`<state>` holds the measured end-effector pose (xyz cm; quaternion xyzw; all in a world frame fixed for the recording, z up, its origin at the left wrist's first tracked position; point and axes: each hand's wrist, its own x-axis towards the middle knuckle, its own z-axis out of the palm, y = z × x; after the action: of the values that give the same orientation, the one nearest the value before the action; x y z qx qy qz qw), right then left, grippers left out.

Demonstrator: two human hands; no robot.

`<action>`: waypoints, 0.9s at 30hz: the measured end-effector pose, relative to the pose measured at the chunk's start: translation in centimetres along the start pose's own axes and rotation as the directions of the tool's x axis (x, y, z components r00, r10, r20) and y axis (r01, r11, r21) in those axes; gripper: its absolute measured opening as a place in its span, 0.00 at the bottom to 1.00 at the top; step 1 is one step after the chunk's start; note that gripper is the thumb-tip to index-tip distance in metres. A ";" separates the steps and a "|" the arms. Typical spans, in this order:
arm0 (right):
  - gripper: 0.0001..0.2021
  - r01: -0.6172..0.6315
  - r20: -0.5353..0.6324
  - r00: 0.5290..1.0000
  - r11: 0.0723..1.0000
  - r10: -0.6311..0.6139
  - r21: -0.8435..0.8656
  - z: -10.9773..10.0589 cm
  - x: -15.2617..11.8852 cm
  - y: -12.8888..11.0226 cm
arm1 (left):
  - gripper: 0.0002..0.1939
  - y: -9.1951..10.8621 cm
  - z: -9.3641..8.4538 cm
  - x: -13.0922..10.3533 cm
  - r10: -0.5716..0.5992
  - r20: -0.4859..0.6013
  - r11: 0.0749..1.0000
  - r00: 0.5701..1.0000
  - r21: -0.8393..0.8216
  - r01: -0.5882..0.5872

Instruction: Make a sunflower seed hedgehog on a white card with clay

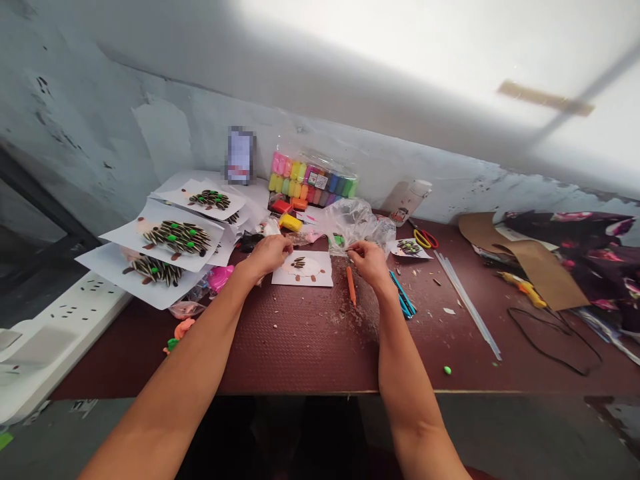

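Note:
A small white card (315, 277) lies on the table, bearing a pale outlined shape with brown spots and a small cluster of striped sunflower seeds (299, 263). At its upper left corner is my left hand (269, 257), fingers curled together; whatever they may hold is hidden. To the card's right, my right hand (370, 261) has its thumb and fingers pinched at the edge of a clear plastic bag (357, 220). What sits in that pinch is too small to make out. An orange pen-like tool (351, 287) and a blue cutter (403, 297) lie beside my right hand.
Stacked seed-decorated sheets (175, 237) rise at left beside a power strip (65, 333). Coloured clay packs (313, 180) lean on the wall near a white bottle (413, 200). Scissors (425, 239), clear glue sticks (470, 307) and a yellow glue gun (525, 288) with its cord lie right.

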<state>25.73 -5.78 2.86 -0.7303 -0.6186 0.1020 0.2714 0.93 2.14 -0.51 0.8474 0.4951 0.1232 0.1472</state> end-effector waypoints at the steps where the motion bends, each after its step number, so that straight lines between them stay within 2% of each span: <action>1: 0.12 0.009 0.049 0.999 1.000 -0.009 -0.004 0.2 0.0 0.0 | 0.13 -0.1 0.0 0.0 0.003 -0.002 1.000 1.000 -0.002 -0.003; 5: 0.10 0.018 0.127 0.992 0.993 -0.003 -0.120 0.6 -0.2 0.0 | 0.13 -0.1 0.0 0.0 0.010 -0.011 1.000 1.000 -0.009 -0.010; 9: 0.11 0.002 0.100 0.995 0.986 0.014 -0.164 0.4 -0.2 0.0 | 0.13 0.1 -0.2 -0.1 -0.001 0.012 1.000 1.000 -0.023 0.001; 13: 0.09 0.001 0.008 1.000 1.000 -0.001 -0.013 0.5 -0.2 0.0 | 0.13 0.2 -0.4 -0.1 -0.011 0.023 0.999 1.000 -0.036 0.012; 17: 0.07 0.078 0.012 0.997 0.981 -0.082 0.176 1.4 -0.3 -0.7 | 0.13 0.1 -0.2 -0.1 -0.004 0.003 1.000 1.000 -0.024 0.004; 23: 0.05 0.157 0.089 0.983 0.985 -0.163 0.067 2.3 -0.8 -2.1 | 0.13 0.1 0.0 -0.1 0.001 -0.020 1.000 1.000 -0.027 -0.002; 27: 0.09 0.170 0.144 0.971 0.977 -0.189 0.131 2.6 -1.1 -2.7 | 0.13 0.1 0.0 -0.1 -0.002 -0.022 1.000 1.000 -0.004 0.002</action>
<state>22.01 -5.87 1.93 -0.6438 -0.6943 0.1699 0.2731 0.96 2.03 -0.47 0.8452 0.4974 0.1333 0.1433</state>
